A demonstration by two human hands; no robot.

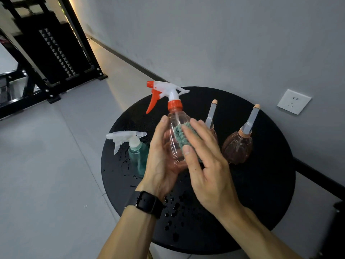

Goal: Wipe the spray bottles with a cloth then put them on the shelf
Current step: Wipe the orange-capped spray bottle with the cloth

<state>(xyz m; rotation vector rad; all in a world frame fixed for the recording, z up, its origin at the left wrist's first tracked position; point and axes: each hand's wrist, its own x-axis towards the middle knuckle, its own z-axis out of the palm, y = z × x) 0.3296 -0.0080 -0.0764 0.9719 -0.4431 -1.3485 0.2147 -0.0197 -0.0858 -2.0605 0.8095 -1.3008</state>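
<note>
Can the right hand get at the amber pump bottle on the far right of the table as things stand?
Probably yes. The amber pump bottle stands just right of the right hand with nothing between them, but that hand is pressing the green cloth against the clear spray bottle, so it would have to let off first.

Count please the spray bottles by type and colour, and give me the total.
Trigger bottle, clear with orange and white head, held in the left hand: 1
Trigger bottle, teal with white head, on the table: 1
Round amber bottles with tall pump tops: 2
Total: 4
</note>
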